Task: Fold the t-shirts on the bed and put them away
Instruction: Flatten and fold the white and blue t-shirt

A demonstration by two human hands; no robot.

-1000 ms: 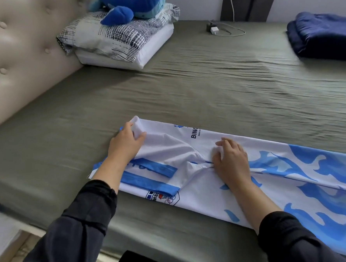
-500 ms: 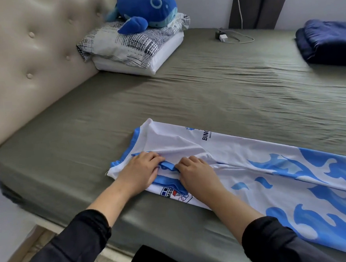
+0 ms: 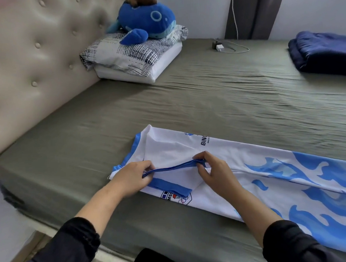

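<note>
Two hands work at the near edge of the bed (image 3: 186,101), both on a white t-shirt (image 3: 240,159) with blue wave print that lies folded into a long strip running off to the right. The left hand (image 3: 130,178) pinches one end of a blue-trimmed sleeve hem (image 3: 170,167) and the right hand (image 3: 215,168) pinches the other end, so each grip is closed on that edge, which is raised a little above the shirt between them. A second blue band and a printed crest (partly hidden under the fold) show just below the hands. Both forearms wear dark sleeves. Farther back, against the tufted headboard (image 3: 22,69), a blue whale plush (image 3: 147,21) sits on a stack of pillows (image 3: 135,58). A white charger (image 3: 219,47) with its cable lies near the wall, and a folded navy blanket (image 3: 325,52) rests at the far right, well apart from the shirt.
</note>
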